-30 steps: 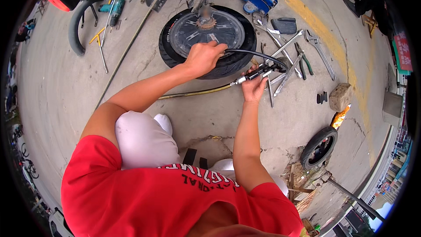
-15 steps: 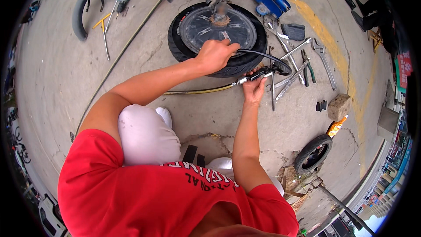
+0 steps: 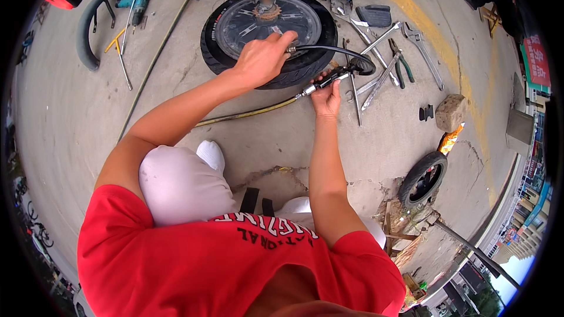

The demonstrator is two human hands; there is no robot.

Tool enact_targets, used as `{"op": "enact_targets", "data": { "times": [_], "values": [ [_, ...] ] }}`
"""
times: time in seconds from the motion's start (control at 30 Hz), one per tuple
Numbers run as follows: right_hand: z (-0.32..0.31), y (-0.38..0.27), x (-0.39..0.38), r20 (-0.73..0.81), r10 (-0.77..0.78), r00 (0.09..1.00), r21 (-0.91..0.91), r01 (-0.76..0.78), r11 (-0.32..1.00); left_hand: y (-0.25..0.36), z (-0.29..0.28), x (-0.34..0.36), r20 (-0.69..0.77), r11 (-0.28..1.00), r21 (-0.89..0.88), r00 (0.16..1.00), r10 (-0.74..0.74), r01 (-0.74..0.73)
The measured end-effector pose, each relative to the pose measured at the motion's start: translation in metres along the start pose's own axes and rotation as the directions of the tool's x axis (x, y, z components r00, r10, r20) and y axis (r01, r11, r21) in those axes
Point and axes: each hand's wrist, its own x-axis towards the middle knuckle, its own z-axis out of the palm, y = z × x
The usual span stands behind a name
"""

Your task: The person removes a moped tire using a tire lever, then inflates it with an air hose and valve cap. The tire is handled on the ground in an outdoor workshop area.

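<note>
Air gun [image 3: 324,84] is resting in the grip of the right hand [image 3: 326,100], whose fingers are holding it just beside the wheel [image 3: 245,22], while the left hand [image 3: 262,60] is gripping the metal end [image 3: 291,50] of the short black hose [image 3: 330,48] over the wheel's near side. From the gun's other end a yellow hose [image 3: 252,114] is running leftward, and beyond the right hand wrenches [image 3: 427,56] and pliers [image 3: 404,70] are lying in a loose cluster. Farther out, a drill [image 3: 140,7] is lying on the left, and a stone block [image 3: 451,113] is sitting near a small tyre [image 3: 406,191] on the right.
</note>
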Motion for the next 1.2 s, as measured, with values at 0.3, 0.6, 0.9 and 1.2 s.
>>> {"op": "enact_targets", "data": {
  "times": [0.3,0.6,0.9,1.2],
  "values": [
    [0.001,0.003,0.005,0.003,0.000,1.000,0.068,0.000,0.998,0.002,-0.013,-0.027,0.075,0.978,0.197,0.996,0.057,-0.070],
    [0.001,0.002,-0.001,0.047,0.025,0.999,0.130,-0.031,0.991,-0.010,-0.001,-0.031,-0.010,0.925,0.236,0.951,0.309,-0.298],
    [-0.005,0.002,0.001,-0.022,0.034,0.999,0.071,-0.032,0.997,-0.022,-0.003,-0.030,0.001,0.932,0.121,0.939,0.345,-0.343],
    [0.007,0.003,0.002,-0.021,0.050,0.999,0.063,-0.049,0.997,-0.133,0.002,-0.065,0.192,-0.030,-0.900,0.334,-0.923,0.434]
  ]
}}
